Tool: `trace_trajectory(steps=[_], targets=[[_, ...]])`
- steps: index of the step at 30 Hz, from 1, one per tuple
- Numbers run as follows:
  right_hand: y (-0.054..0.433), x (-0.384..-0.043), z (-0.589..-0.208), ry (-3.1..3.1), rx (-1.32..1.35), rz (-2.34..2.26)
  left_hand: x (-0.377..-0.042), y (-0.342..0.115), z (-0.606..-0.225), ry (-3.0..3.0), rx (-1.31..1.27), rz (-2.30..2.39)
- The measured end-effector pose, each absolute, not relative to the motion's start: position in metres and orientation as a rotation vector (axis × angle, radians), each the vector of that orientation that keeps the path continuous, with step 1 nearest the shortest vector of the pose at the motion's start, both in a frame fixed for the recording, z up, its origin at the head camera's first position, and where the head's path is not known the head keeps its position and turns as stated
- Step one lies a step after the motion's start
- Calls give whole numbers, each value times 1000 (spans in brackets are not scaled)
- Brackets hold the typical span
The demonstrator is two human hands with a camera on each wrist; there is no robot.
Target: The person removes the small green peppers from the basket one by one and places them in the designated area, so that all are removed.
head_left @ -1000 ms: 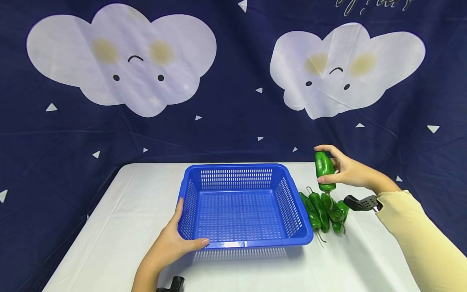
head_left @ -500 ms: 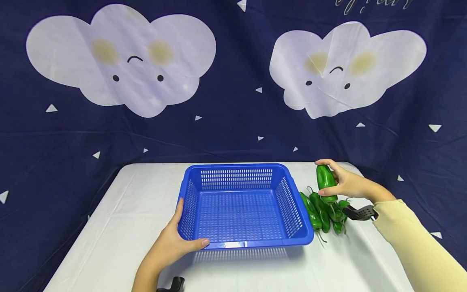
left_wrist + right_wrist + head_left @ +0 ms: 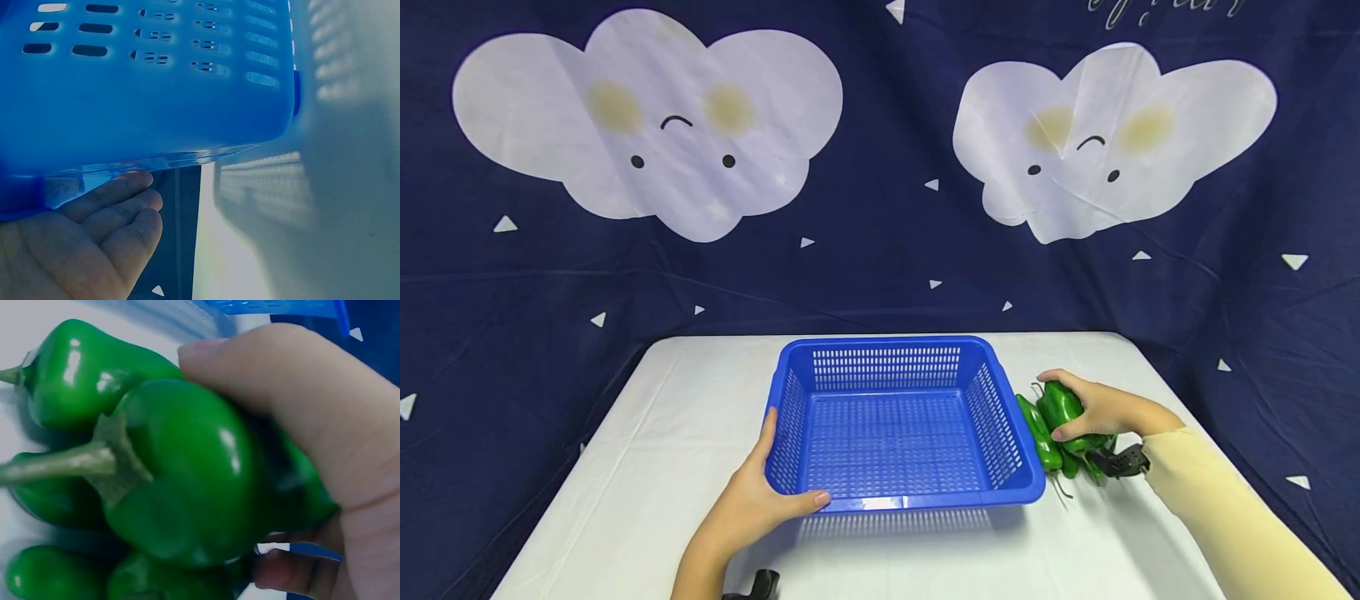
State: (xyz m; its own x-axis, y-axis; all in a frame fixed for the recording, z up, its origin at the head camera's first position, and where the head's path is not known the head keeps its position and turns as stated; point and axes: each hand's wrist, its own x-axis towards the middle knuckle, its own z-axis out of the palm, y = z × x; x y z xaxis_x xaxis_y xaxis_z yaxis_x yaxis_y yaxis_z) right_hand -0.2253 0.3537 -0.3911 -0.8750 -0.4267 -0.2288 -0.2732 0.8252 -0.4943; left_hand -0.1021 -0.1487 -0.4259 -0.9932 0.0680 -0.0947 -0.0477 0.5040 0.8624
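Note:
A blue plastic basket [image 3: 917, 502] with slotted walls stands in the middle of the white table in the head view. My left hand [image 3: 752, 500] grips its near left corner, thumb on the front rim. From the left wrist view, that hand's fingers [image 3: 134, 237] lie under the basket's rim, against the outer wall. Right of the basket, my right hand [image 3: 1101, 408] holds a large green pepper [image 3: 1062, 406], low over a pile of green peppers [image 3: 1037, 429]. The right wrist view shows the held pepper's stem [image 3: 75, 461] and several peppers below it, partly hidden.
The white tablecloth [image 3: 655, 442] extends left and in front of the basket. A dark blue backdrop [image 3: 887, 275] with cloud prints hangs behind the table. The pepper pile lies close against the basket's right side.
My right hand has come down with the green pepper, from above the pile to right at it. The left hand and the basket have stayed in place.

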Motion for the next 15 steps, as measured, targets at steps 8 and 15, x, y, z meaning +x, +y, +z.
trace_trajectory(steps=[8,15], targets=[[348,-223,-401,2753,-619,-539,-101,-149,-426,2628,13,1499],[342,-220,-399,2780,-566,-522,-102,-149,-425,2631,20,1494]])
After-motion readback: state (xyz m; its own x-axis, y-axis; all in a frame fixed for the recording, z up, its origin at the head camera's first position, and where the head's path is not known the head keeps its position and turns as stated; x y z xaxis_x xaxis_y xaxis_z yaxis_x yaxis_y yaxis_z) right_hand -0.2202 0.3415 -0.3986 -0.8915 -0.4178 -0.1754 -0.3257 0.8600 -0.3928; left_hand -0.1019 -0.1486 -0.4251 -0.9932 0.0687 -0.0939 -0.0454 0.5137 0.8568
